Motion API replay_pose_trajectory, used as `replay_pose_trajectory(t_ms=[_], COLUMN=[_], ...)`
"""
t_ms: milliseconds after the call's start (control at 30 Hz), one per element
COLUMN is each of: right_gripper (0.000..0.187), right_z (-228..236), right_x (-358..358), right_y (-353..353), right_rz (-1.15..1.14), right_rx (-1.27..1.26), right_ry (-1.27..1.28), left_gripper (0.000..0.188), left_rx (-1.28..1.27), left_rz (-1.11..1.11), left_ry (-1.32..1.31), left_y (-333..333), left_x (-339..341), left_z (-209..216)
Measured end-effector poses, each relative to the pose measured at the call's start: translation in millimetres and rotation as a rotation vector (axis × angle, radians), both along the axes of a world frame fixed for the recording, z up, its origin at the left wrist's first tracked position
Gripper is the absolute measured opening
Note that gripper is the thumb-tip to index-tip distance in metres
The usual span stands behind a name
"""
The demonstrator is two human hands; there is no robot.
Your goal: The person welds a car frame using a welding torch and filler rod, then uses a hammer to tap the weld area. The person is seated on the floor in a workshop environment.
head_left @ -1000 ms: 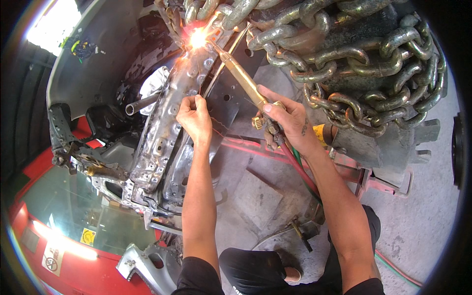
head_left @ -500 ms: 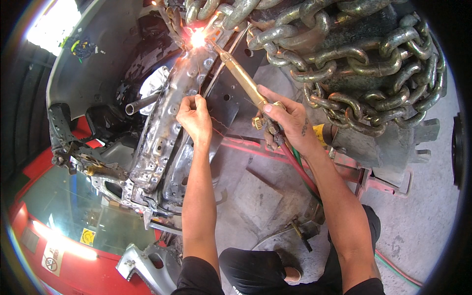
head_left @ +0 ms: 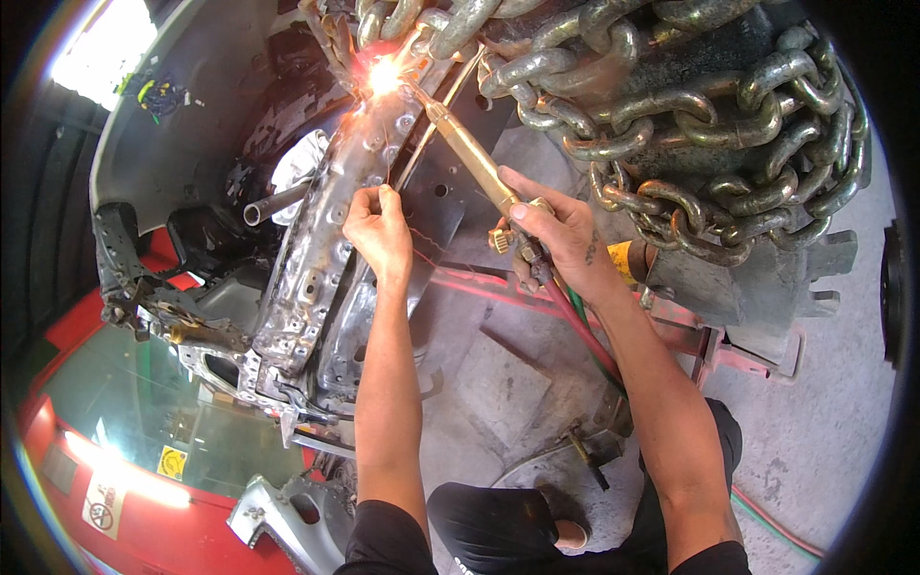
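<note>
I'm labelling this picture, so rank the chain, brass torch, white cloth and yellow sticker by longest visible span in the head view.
Largest to smallest, as they look:
1. chain
2. brass torch
3. white cloth
4. yellow sticker

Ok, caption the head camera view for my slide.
Right hand aims a lit brass torch at a metal beam; left hand pinches thin wire.

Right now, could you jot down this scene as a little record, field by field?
Left hand: pinches a thin wire
Right hand: grips a brass torch
Glow: bright, at the torch's tip, over a metal panel
Hoses: red and green, at the torch's rear
Upper right: heavy steel chain
Lower left: red bodywork
</note>
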State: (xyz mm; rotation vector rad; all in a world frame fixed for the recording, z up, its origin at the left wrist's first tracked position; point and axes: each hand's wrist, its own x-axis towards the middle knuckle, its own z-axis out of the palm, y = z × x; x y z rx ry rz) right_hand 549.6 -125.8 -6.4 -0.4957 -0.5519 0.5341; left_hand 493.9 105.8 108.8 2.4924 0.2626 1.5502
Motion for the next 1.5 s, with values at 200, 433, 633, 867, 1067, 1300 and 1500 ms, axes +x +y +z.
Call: replay_pose_trajectory(t_ms=[200,433,633,867,1067,1300,1500], right_gripper=[0.062,0.063,0.064,0.063,0.061,0.058,0.059], right_z=[-0.9,0.5,0.3,1.0,2.2,-1.5,0.7], right_x=[1.1,-0.2,1.2,1.6,1.7,3.7,1.9], right_y=[0.3,-0.8,-0.4,-2.4,-4.6,-1.7,-1.9], right_rz=[0.000,-0.009,-0.005,-0.010,-0.014,-0.017,-0.026], right_rx=[0.004,-0.014,-0.009,-0.033,-0.046,-0.037,-0.024], right_ry=[0.004,0.002,0.013,0.024,0.026,-0.018,-0.002], left_gripper=[0.024,0.024,0.023,0.023,0.023,0.025,0.025], left_rx=[-0.007,0.008,0.000,-0.010,0.003,0.000,-0.018], left_rz=[0.018,0.035,0.017,0.027,0.058,0.028,0.055], left_ry=[-0.001,0.008,0.003,-0.013,0.006,-0.006,0.011], left_y=[0.5,-0.2,-0.8,-0.3,-1.9,1.4,-1.0], left_x=[1.3,0.7,0.7,2.1,2.4,2.6,2.1], left_z=[-0.1,0.9,0.3,-0.4,0.7,-0.3,1.1])
